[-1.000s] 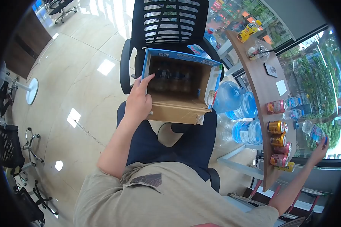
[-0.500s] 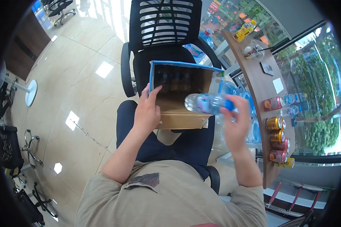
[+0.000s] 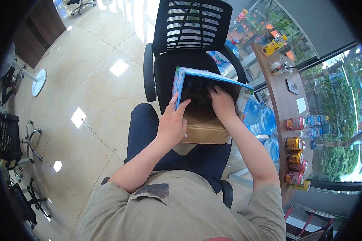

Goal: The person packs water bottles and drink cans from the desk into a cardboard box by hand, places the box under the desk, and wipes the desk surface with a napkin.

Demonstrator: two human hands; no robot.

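Observation:
A cardboard box with a blue-and-white printed outside lies with its opening facing me, resting between the black chair seat and my lap. My left hand grips its left wall, thumb on the inside and fingers on the outside. Inside the opening is my right hand, with fingers bent toward the dark back of the box. Shadow hides what those fingers hold, and no bottle can be made out in the box.
A black mesh office chair faces me. Along the window at right, a wooden counter bears drink cans, small water bottles, a yellow bottle and a phone. Large blue water jugs stand beside the box.
My right hand has moved left and forward into the box, and the water bottle it held is out of sight. The box is tilted more, with my left hand still on its wall.

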